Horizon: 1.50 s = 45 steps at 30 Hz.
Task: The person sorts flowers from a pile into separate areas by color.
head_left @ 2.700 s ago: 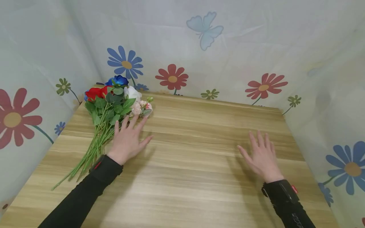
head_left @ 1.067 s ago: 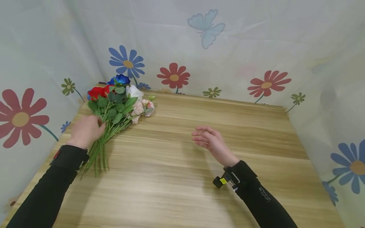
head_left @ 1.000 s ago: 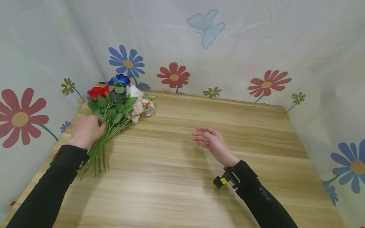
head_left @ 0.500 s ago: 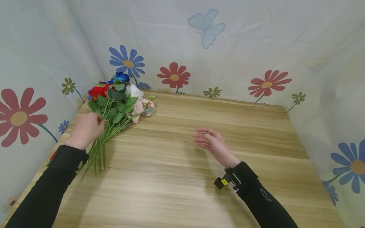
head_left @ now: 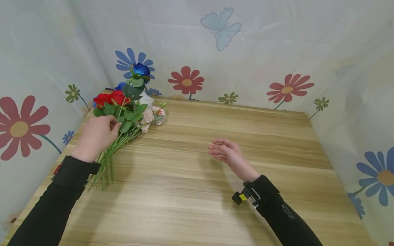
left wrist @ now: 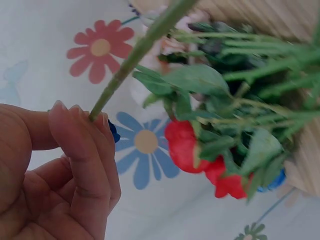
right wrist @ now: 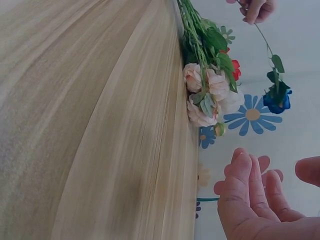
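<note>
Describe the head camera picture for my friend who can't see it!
A person's left hand holds a blue flower by its stem above a colourful flower bunch lying on a wooden table. The right hand holds nothing.

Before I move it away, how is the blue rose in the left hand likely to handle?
The blue rose will probably hold its shape, since its stem shows only a gentle bend. It may twist or sway, as the bloom sits well away from where the left hand pinches it. Its leaves could snag, with the leafy bunch so near.
</note>
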Each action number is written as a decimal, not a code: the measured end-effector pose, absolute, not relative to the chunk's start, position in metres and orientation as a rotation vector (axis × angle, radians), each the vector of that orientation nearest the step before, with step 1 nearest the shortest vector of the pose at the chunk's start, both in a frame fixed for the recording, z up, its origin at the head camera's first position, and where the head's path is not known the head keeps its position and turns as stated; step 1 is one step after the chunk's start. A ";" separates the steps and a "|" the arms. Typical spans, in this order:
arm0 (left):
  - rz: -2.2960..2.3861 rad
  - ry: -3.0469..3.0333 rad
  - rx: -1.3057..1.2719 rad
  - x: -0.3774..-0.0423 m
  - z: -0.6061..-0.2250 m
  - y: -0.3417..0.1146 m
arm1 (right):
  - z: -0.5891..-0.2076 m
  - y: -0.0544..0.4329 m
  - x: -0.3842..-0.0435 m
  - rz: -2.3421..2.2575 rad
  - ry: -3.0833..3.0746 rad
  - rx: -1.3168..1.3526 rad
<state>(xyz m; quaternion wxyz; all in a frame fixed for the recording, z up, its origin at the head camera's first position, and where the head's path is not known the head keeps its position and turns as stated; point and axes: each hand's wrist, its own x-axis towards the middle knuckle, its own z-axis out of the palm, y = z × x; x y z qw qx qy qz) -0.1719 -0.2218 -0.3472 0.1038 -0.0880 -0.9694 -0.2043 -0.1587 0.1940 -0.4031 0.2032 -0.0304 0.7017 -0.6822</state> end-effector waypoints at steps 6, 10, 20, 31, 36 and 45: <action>-0.708 -2.895 -0.341 -0.179 -0.337 -0.196 | -0.403 0.197 -0.156 -1.905 1.962 -0.093; -0.799 -2.904 -0.419 -0.187 -0.338 -0.177 | -0.402 0.198 -0.155 -1.908 1.959 -0.099; -1.309 -2.932 -0.555 -0.203 -0.356 -0.118 | -0.405 0.195 -0.151 -1.850 1.989 -0.135; -1.860 -2.806 -0.663 -0.211 -0.376 -0.053 | -0.404 0.192 -0.143 -1.696 2.002 -0.243; -2.025 -2.740 -0.685 -0.213 -0.385 -0.035 | -0.404 0.188 -0.140 -1.636 1.977 -0.283; -2.229 -2.640 -0.647 -0.212 -0.392 -0.015 | -0.407 0.183 -0.136 -1.593 1.928 -0.338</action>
